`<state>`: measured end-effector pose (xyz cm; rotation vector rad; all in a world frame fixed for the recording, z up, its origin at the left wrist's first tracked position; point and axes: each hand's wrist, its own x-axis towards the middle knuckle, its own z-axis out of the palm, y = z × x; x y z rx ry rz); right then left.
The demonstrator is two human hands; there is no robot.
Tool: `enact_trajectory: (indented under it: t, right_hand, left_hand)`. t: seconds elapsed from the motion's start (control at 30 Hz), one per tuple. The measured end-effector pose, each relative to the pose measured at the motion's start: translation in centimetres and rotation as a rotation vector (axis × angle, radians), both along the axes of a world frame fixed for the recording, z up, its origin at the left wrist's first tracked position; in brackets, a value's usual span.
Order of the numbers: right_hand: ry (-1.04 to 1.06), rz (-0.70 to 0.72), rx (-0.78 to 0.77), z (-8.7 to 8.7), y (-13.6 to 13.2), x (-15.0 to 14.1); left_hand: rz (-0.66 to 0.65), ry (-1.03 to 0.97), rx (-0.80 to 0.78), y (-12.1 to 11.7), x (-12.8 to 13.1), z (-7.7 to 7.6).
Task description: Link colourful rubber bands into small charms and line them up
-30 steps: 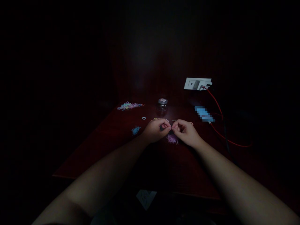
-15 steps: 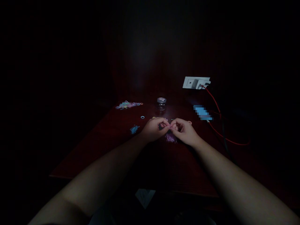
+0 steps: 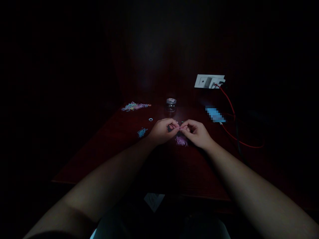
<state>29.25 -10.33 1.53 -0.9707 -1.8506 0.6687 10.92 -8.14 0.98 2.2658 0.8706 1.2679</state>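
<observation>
My left hand [image 3: 162,131] and my right hand [image 3: 197,133] meet over the middle of the dark red table, fingertips pinched. Between them stretches a thin pinkish-purple elastic band [image 3: 179,128], held from both sides. Just below the fingers lies a heap of purple elastic bands [image 3: 181,141]. To the left of my left hand is a small heap of blue bands [image 3: 142,132]. A single light blue band [image 3: 151,119] lies farther back. A few small bits behind my fingers are partly hidden.
A clear lidded jar [image 3: 171,106] stands behind my hands. Mixed pastel bands [image 3: 134,106] are piled at the back left. At the right lies a blurred-out blue object [image 3: 214,114] with a red cable [image 3: 229,103] running near it, below a wall socket [image 3: 203,81] with a charger.
The whole view has shifted, so everything sits slightly higher. My fingertips have drawn a little apart, and the band between them shows more clearly.
</observation>
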Motion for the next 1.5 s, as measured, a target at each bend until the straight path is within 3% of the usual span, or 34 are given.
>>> enact_trajectory:
  t: [1.03, 1.5]
  right_hand:
    - [0.092, -0.014, -0.004, -0.18, 0.22, -0.14]
    - [-0.049, -0.003, 0.036, -0.07, 0.12, -0.05]
  left_hand:
    - [0.001, 0.033, 0.005, -0.03, 0.08, 0.01]
    - [0.023, -0.010, 0.001, 0.04, 0.00, -0.12]
